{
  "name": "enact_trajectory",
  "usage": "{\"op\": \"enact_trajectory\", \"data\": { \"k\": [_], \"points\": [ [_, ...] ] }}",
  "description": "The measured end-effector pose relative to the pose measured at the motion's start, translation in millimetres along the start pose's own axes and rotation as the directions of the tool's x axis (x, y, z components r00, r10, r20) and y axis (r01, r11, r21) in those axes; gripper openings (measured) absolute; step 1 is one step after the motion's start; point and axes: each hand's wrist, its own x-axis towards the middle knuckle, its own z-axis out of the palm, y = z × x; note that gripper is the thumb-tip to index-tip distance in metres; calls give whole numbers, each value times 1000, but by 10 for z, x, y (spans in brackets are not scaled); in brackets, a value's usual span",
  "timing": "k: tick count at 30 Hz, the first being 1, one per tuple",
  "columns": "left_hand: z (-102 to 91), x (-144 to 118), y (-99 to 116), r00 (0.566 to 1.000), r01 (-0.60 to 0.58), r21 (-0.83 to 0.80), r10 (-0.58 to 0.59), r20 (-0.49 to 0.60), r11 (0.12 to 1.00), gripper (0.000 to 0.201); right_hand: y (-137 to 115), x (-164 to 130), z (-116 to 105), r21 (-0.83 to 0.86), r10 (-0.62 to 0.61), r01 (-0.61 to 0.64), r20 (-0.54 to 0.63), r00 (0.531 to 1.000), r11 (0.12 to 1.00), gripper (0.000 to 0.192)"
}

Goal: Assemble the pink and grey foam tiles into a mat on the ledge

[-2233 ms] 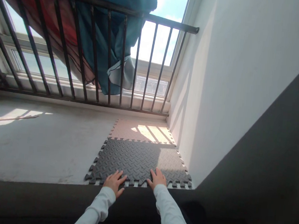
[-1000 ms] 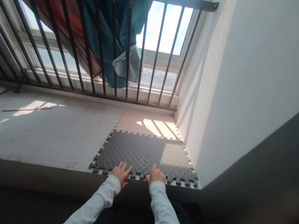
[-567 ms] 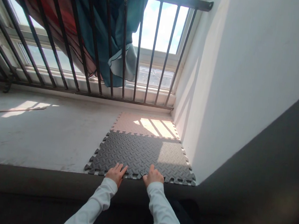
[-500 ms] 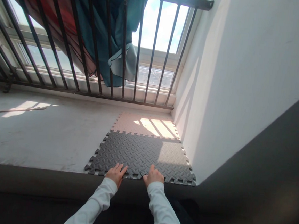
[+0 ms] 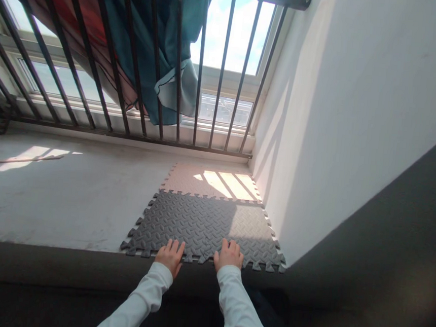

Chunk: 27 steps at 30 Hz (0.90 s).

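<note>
Fingers of left hand and right hand spread flat, palms down, pressing near toothed edge of dark grey diamond-plate foam puzzle mat; nothing clamped. Ahead of fingertips: mat body, then beige foam puzzle mat interlocked at its far edge. Right of right hand: white wall, mat edge tight against it. Left: bare grey concrete floor. Under wrists: dark ledge. Farther out: black metal railing, teal cloth draped behind. Best practice, as judged: press evenly along edge, keep teeth flush, avoid sliding mat off beige seam.
</note>
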Motion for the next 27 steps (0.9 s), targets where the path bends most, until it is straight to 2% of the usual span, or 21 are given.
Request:
{"op": "enact_trajectory", "data": {
  "k": [2,6,11,15,21,24,27],
  "points": [
    [31,17,67,999,33,25,-32,-34,999,63,31,24,50,1,30,-30,26,999,1000,48],
    [81,58,152,993,76,55,-70,-96,996,65,72,46,119,-33,38,-35,114,993,999,47],
    [81,76,92,993,3,64,4,-116,998,60,116,70,75,-37,0,6,169,986,999,49],
    [137,69,37,984,-41,86,55,-171,995,53,174,203,-25,-56,-52,63,179,982,996,53],
    [319,71,37,950,-45,130,82,-300,990,45,205,690,-114,-83,-88,112,252,964,990,66],
    [396,65,22,925,-48,132,94,-369,990,42,154,1033,-110,-57,-141,170,343,929,984,86],
    [466,56,-14,892,-57,141,114,-438,988,40,54,1372,-97,-29,-209,250,460,863,968,116]
  ]
}}
